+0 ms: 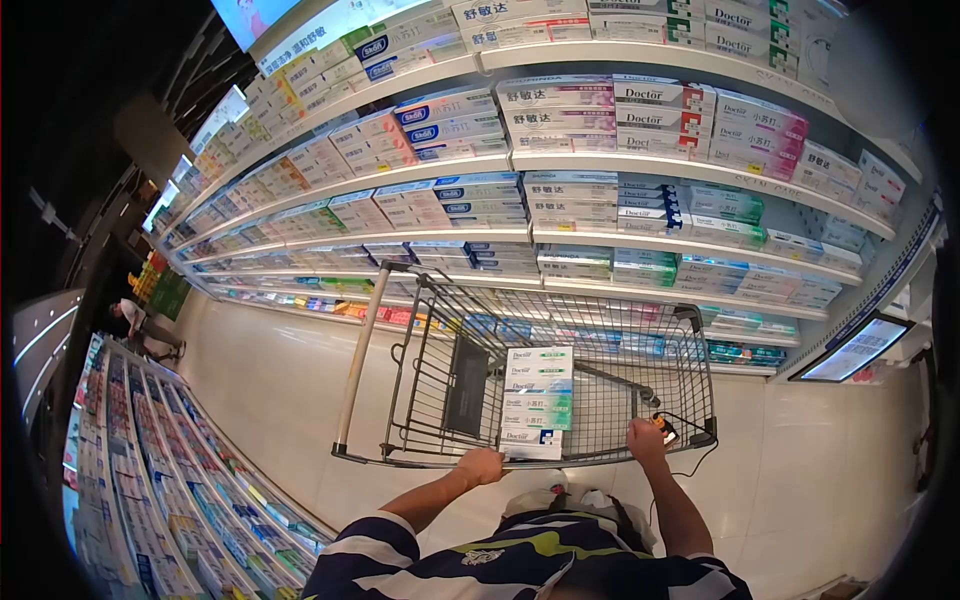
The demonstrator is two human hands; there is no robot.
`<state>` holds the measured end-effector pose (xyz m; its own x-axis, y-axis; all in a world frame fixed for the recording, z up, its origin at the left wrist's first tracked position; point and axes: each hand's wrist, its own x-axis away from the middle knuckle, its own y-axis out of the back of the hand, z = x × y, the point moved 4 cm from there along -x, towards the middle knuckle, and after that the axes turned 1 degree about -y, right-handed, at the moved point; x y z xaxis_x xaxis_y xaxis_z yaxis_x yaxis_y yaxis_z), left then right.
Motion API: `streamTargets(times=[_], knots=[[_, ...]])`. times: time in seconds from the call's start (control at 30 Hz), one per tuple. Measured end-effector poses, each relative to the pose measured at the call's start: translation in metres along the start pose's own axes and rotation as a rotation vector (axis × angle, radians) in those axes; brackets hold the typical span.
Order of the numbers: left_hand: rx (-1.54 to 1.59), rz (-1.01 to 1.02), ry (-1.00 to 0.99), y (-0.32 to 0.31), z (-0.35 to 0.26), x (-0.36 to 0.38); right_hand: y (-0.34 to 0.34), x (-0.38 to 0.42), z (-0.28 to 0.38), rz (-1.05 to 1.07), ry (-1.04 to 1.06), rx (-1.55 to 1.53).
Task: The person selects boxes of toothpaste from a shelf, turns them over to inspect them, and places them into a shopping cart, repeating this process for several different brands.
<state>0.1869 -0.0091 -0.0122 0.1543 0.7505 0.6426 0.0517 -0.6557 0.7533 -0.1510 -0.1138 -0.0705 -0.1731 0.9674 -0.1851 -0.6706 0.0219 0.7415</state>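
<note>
Our left hand [482, 465] grips a stack of white-green toothpaste boxes [536, 402], steadying it upright inside the grey wire shopping cart [600, 330]; our right hand [646, 440] clasps its rim.

A wire shopping cart [610, 330] stands on the pale tiled floor [280, 400], a stack of toothpaste boxes [536, 402] standing against its near edge. Shelves [690, 245] behind carry rows of boxes.

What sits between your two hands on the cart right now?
In the head view, a stack of toothpaste boxes stands between the left hand and right hand, against the cart rim.
</note>
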Motion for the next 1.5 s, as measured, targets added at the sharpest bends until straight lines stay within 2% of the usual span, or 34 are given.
streamTargets(times=[0.1, 0.17, 0.27, 0.3, 0.37, 0.9, 1.5], knots=[[0.016, 0.008, 0.025, 0.001, 0.001, 0.003, 0.013, 0.001, -0.012, 0.125, 0.126, -0.005], [0.02, 0.017, 0.029, 0.001, 0.002, 0.006, 0.025, 0.0, -0.029, 0.212, -0.03, 0.145], [0.03, 0.002, -0.005, -0.009, 0.007, -0.003, 0.035, -0.004, -0.05, 0.249, -0.119, 0.146], [0.046, -0.009, 0.007, -0.004, 0.005, -0.001, 0.04, -0.007, -0.045, 0.256, -0.098, 0.151], [0.029, 0.026, -0.005, 0.002, 0.0, 0.005, 0.042, -0.007, -0.035, 0.294, -0.212, 0.173], [0.024, -0.016, 0.059, 0.0, 0.003, 0.005, 0.039, -0.008, -0.042, 0.169, -0.255, 0.174], [0.016, -0.023, 0.091, 0.006, -0.001, 0.01, 0.041, -0.009, -0.036, 0.19, -0.316, 0.178]])
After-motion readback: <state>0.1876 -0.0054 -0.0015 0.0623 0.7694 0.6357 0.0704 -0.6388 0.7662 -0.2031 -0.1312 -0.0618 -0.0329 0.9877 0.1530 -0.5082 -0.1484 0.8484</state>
